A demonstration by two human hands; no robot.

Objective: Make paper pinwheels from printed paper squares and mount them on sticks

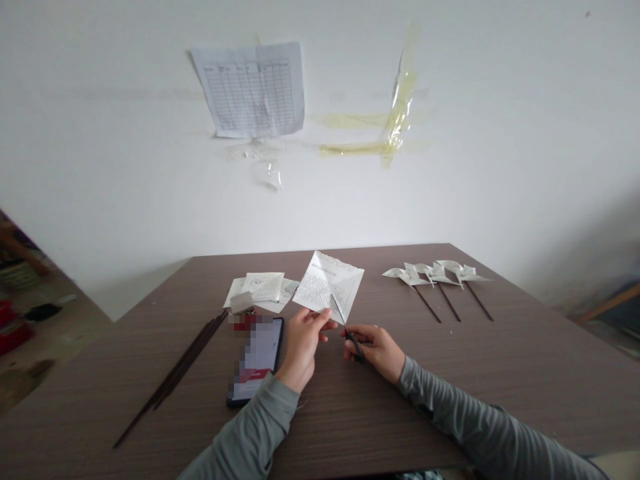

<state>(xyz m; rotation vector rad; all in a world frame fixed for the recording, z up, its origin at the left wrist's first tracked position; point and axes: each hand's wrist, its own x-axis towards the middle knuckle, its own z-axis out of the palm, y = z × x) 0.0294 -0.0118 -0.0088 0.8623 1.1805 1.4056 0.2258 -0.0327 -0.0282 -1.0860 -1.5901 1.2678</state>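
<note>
A square sheet of printed paper (327, 277) with diagonal creases is held above the table, one corner pointing toward me. My left hand (306, 337) pinches it near its lower edge, thumb on top. My right hand (377, 348) is closed around the dark handles of a pair of scissors (351, 339). The scissor blades reach up over the near corner of the paper, along a crease. How far the cut runs into the sheet is hard to make out.
Three paper pinwheels (434, 273) on dark sticks lie at right. More paper pieces (264, 288) lie at left, beside a partly blurred phone (260, 360) and a bundle of dark sticks (187, 357). Behind the table (400, 427) stands a white wall with a taped printed sheet (253, 90).
</note>
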